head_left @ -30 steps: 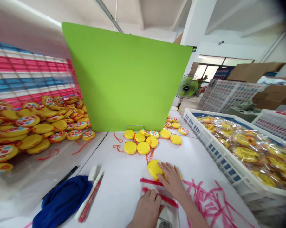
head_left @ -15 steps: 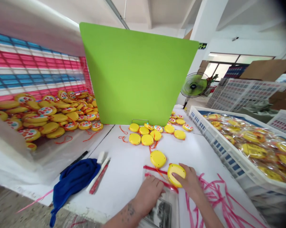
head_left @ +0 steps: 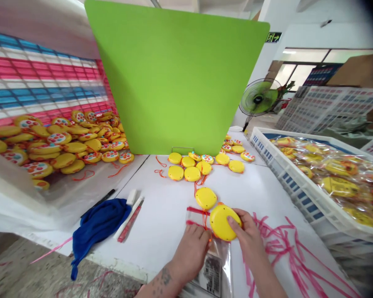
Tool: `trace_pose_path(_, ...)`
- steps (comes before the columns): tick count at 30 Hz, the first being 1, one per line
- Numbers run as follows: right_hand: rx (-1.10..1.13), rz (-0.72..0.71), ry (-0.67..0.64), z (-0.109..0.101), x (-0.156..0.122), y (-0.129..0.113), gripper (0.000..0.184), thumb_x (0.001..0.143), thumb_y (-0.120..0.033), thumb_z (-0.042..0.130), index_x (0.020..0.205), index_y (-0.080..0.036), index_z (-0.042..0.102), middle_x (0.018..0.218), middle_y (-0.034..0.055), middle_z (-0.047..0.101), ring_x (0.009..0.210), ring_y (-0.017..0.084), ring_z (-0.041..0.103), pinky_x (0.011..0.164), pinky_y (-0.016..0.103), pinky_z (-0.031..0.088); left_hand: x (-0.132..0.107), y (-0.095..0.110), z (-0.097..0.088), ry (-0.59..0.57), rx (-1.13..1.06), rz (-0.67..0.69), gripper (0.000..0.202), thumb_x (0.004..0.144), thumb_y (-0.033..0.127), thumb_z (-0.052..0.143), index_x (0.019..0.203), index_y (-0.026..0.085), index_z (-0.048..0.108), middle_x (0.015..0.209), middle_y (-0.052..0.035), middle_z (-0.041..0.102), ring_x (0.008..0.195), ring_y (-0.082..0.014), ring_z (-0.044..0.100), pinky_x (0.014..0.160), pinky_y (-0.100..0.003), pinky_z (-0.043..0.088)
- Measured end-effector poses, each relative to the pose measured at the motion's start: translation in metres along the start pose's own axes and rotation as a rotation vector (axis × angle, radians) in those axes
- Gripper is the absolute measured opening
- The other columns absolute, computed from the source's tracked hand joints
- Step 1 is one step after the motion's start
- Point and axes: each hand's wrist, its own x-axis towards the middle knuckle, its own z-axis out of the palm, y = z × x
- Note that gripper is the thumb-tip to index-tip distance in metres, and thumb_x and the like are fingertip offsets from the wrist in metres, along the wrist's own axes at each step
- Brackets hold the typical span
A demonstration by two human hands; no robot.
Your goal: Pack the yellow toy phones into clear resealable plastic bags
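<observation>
Two hands at the near edge of the desk [head_left: 161, 219]: the right hand [head_left: 250, 242] grasps a yellow disc [head_left: 220, 222] by its rim, while the left hand [head_left: 191, 252] rests on a clear zip bag [head_left: 213, 265]. A second disc [head_left: 206, 198] lies just beyond the bag, with orange cord [head_left: 202, 219] beside it. More discs [head_left: 192, 174] cluster at the far edge before a green board [head_left: 174, 78]; a white crate [head_left: 307, 194] of bagged discs [head_left: 338, 186] stands beside the right edge.
</observation>
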Motion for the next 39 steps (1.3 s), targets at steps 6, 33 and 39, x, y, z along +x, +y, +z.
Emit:
trace_pose_path(6, -0.121, -0.025, 0.041, 0.011, 0.006, 0.021, 0.044, 0.079, -0.050, 0.062, 0.110, -0.020, 0.054, 0.108, 0.0079, 0.062, 0.095, 0.024, 0.060, 0.077, 0.034, 0.053, 0.000, 0.000, 0.002, 0.002, 0.036, 0.062, 0.008, 0.091, 0.022, 0.053, 0.097, 0.017, 0.056, 0.099, -0.0050, 0.060, 0.094, -0.0228, 0.050, 0.086, -0.040, 0.041)
trace_pose_path(33, -0.469, -0.235, -0.145, 0.019, -0.003, 0.005, 0.040, 0.094, -0.047, 0.041, 0.100, -0.020, 0.070, 0.105, 0.0102, 0.065, 0.101, 0.024, 0.060, 0.089, 0.038, 0.047, 0.006, 0.001, -0.013, 0.248, -0.205, -0.112, 0.003, 0.086, 0.016, 0.060, 0.086, 0.018, 0.058, 0.098, -0.0068, 0.061, 0.096, -0.0223, 0.053, 0.086, -0.042, 0.046)
trace_pose_path(39, -0.608, -0.055, -0.193, 0.002, -0.015, 0.007, 0.039, 0.092, -0.048, 0.041, 0.116, -0.026, 0.063, 0.103, 0.0075, 0.070, 0.095, 0.027, 0.065, 0.082, 0.039, 0.050, 0.006, -0.002, -0.014, 0.207, -0.401, -0.156, 0.003, 0.088, 0.018, 0.056, 0.085, 0.020, 0.055, 0.113, -0.0082, 0.061, 0.112, -0.0228, 0.053, 0.096, -0.044, 0.044)
